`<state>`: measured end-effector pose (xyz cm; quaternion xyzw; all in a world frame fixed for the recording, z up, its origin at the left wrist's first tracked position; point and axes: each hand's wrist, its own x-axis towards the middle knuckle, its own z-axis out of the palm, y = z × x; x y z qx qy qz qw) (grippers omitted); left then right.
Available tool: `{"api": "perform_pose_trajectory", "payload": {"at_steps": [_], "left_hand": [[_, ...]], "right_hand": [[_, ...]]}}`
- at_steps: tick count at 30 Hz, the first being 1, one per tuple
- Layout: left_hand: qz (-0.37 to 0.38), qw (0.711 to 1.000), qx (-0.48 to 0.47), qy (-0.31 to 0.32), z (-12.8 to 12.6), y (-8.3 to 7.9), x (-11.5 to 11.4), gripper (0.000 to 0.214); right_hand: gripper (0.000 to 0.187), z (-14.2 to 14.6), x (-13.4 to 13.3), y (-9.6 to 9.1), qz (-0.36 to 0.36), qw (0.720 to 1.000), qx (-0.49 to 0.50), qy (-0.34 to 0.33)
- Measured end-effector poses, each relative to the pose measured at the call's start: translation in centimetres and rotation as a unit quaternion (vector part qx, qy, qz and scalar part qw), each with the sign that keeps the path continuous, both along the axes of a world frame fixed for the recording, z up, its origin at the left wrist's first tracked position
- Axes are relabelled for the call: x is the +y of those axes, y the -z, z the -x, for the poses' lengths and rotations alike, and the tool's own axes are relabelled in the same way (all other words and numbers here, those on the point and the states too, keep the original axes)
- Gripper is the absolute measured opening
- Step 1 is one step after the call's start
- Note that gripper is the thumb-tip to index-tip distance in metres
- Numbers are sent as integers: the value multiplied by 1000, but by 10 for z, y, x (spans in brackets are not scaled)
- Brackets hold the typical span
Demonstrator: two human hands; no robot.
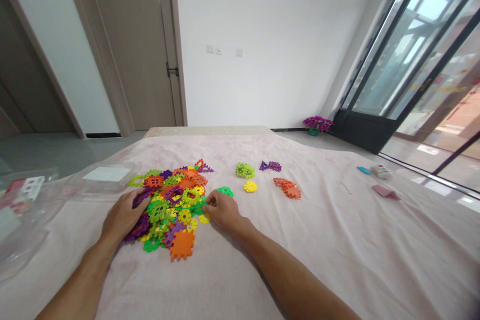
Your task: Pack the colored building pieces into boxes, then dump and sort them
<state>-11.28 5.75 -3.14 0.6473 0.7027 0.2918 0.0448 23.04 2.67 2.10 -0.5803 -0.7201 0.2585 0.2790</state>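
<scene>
A heap of interlocking plastic building pieces (182,200) in orange, yellow, green and purple lies between my two hands. My left hand (125,212) rests against the heap's left side, thumb and fingers apart around purple pieces (138,227). On the other side, my right hand (225,210) has its fingertips pinched together at the edge of the heap, close to green pieces; what lies between them is hidden. An orange square piece (182,245) sits at the near edge. Beyond my right hand are a light green group (245,170), a yellow round piece (250,187), purple pieces (270,166) and orange pieces (288,188).
A pale pink cloth (318,240) covers the table. Clear plastic packaging (105,175) lies at the left. Toward the right are a pink folded item (385,192), a small white object (381,172) and a blue item (363,170).
</scene>
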Motion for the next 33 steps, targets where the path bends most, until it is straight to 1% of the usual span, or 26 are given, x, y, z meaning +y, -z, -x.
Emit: {"api": "perform_pose_trajectory", "payload": {"at_steps": [2, 5, 8, 11, 13, 15, 17, 19, 22, 23, 25, 27, 29, 33], "left_hand": [[-6, 1000, 1, -1, 0, 0, 0, 60], [-7, 1000, 1, -4, 1, 1, 1, 60], [1, 1000, 2, -3, 1, 1, 1, 62], [4, 1000, 3, -4, 0, 0, 0, 62], [2, 1000, 3, -4, -1, -1, 0, 61], [0, 1000, 1, -4, -1, -2, -1, 61], [-2, 1000, -3, -1, -1, -2, -1, 61], [-4, 1000, -6, 0, -1, -2, -1, 60], [-3, 1000, -6, -3, -2, -3, -1, 61], [-1, 1000, -5, -5, -2, -3, -1, 61], [4, 1000, -3, -7, -2, -3, -2, 62], [4, 1000, -1, -9, -2, -3, -2, 62], [1, 1000, 1, -9, -2, -2, -2, 62], [0, 1000, 1, -9, -1, 0, 0, 61]], "right_hand": [[11, -2, 6, 5, 6, 999, 39, 1], [7, -7, 15, 10, 7, 996, 92, 11], [5, -17, 24, 10, -7, 992, 118, 51], [7, -31, 30, 6, -40, 988, 109, 106], [13, -39, 30, 5, -75, 984, 80, 138], [17, -42, 28, 4, -117, 981, 42, 148], [14, -40, 23, 4, -147, 982, 16, 119], [12, -31, 17, 3, -163, 985, 2, 58], [13, -12, 6, 1, -169, 984, -26, -46], [15, -6, 4, 0, -168, 982, -39, -77], [25, 4, 0, 1, -168, 976, -68, -121], [38, 10, -2, 3, -175, 969, -101, -142], [41, 13, -1, 5, -182, 964, -128, -145], [22, 13, 0, 8, -188, 963, -129, -142]]}}
